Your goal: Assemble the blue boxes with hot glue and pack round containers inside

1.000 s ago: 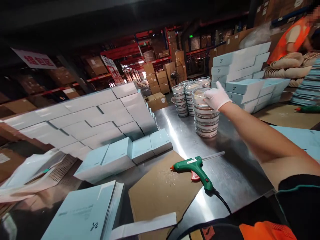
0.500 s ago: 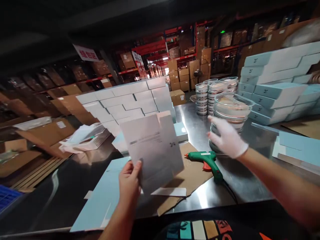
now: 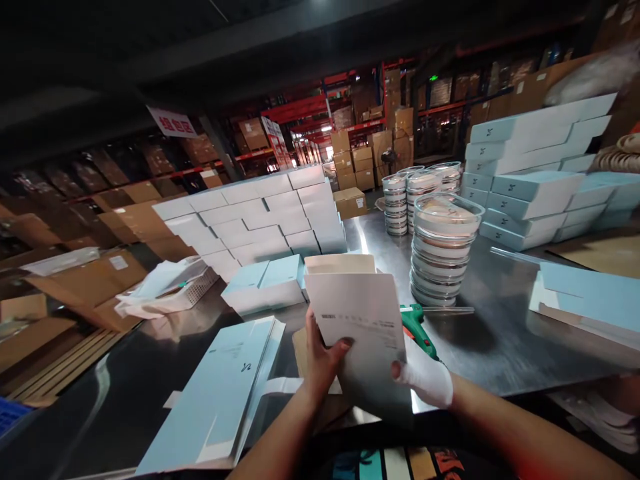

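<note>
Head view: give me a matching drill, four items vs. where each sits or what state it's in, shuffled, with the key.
Items:
1. carton
2. glue gun
3. dish stack
4. flat sheets

Places/states:
A. upright on the steel table, right of centre
B. held by both hands, left hand bare and right hand gloved
C. lying at the near left of the table
D. green, lying partly hidden behind the held item

Pairs: 1-B, 2-D, 3-A, 4-C
</note>
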Demonstrator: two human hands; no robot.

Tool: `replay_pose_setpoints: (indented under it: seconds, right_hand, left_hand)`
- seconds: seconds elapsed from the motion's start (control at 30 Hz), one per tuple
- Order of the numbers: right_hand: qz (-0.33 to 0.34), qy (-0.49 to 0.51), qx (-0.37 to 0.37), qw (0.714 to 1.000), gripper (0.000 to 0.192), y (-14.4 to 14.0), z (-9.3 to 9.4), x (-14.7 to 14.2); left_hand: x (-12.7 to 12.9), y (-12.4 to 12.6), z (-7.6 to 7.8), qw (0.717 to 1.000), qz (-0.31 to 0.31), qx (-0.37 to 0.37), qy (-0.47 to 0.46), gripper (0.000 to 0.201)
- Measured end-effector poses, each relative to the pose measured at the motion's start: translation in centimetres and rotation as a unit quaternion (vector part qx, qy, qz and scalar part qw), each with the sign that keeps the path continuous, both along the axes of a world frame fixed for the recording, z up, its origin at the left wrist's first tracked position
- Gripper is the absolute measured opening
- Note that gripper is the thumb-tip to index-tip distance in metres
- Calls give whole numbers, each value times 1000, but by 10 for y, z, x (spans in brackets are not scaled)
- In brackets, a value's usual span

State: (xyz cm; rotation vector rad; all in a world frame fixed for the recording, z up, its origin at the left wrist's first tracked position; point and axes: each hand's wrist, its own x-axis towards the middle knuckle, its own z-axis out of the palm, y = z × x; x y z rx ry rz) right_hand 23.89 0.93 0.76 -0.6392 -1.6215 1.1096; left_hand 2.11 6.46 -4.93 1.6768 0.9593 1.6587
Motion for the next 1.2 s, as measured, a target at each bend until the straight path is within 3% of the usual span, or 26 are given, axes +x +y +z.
replay_pose_setpoints:
  seconds: [0.1,0.17,0.23,0.3,0.37,0.47,0.57,0.63,0.73,0.83,0.9,1.0,1.07,1.1,1.13,1.2]
  right_hand:
    - [-94,32,-14,995,96,-4,3,2]
    - [-131,45,-6,990,91,-5,7,5]
    - [-131,52,20,990,81,-5,15,5]
    - [-123,63,38,990,75,-5,27,0]
    - [-111,78,23,990,77,-4,40,-10]
    - [-87,104,-5,991,82,-3,53,-24]
    - [-66,113,-5,991,82,0,52,-31]
    - [-104,91,1,990,74,2,45,-31]
    - [-222,28,7,975,43,8,30,-32]
    - [-321,3,24,947,34,14,16,-35]
    - [-335,24,45,941,44,17,10,-36]
    - [-284,49,72,955,47,22,7,-25]
    - [-285,-4,99,953,40,27,4,-6]
    - [-308,-77,97,943,38,31,1,5]
    - [-338,-173,78,922,38,34,-3,17]
    - [-381,-360,-8,852,34,42,-15,38]
  left_hand:
    - [8,1,-1,998,54,-4,24,137]
    - [5,-2,-2,998,33,31,43,150]
    - [-3,-5,-1,995,-17,80,49,139]
    - [-11,-8,5,993,-57,97,46,112]
    - [-18,-11,15,994,-38,105,23,91]
    - [-25,-17,30,991,25,128,2,90]
    - [-29,-22,37,986,33,152,67,61]
    - [-28,-25,35,978,47,174,105,41]
    - [-24,-28,24,977,74,186,71,40]
    - [-20,-31,9,983,80,167,-8,70]
    - [-22,-32,1,980,83,181,33,70]
    - [-30,-30,-2,967,106,195,127,54]
    - [-38,-28,3,970,132,165,120,53]
    - [-41,-26,7,973,146,147,106,53]
    - [-44,-25,11,974,159,132,89,54]
    - [-49,-23,19,976,179,115,57,54]
